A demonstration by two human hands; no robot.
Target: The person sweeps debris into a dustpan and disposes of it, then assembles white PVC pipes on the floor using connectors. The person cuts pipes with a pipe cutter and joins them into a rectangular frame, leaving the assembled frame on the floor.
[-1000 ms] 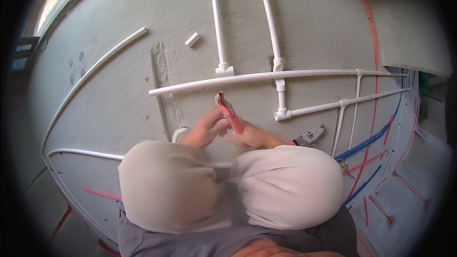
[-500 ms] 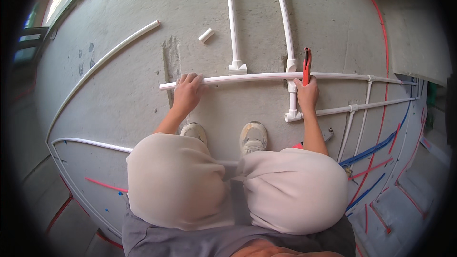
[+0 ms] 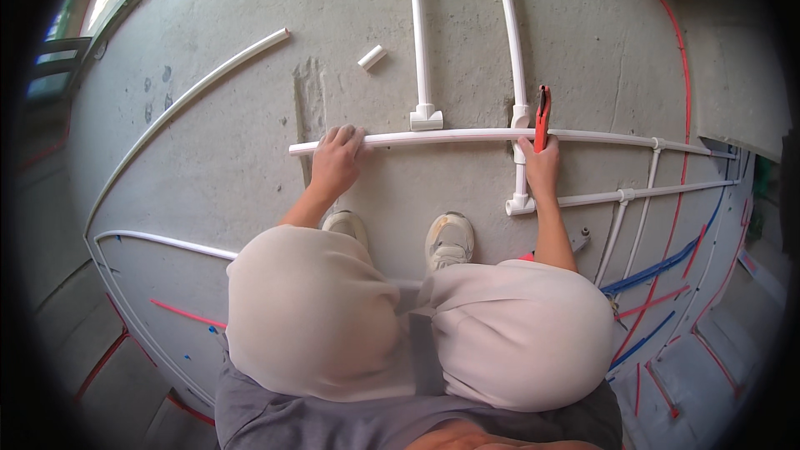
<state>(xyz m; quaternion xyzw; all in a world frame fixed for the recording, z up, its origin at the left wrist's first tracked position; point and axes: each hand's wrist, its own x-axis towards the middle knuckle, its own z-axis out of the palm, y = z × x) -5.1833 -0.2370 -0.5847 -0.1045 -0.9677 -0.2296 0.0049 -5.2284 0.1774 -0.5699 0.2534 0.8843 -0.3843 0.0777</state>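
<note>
Nearest, two beige-clad knees (image 3: 312,308) are seen from above, with pale shoes (image 3: 450,237) planted beyond them on a grey concrete floor (image 3: 392,187). To the right, a metal tool (image 3: 581,240) is partly hidden by the right forearm, and blue tubes (image 3: 658,267) are laid farther out. A white elbow (image 3: 521,205) is set just left of that forearm.

Beyond the shoes, a long white pipe (image 3: 450,136) is stretched from side to side. Near its left end it is gripped by the left hand (image 3: 336,158), the fingers curled over it. By the right hand (image 3: 543,163), a red cutter (image 3: 542,121) is held with closed fingers, its head pointed away; whether the pipe is also touched by that hand cannot be told.

Just past the pipe, a white tee (image 3: 427,119) is fitted to one of two straight tubes (image 3: 419,33) run away across the floor. Farther left, a short piece (image 3: 372,57) is left lying at a slant.
</note>
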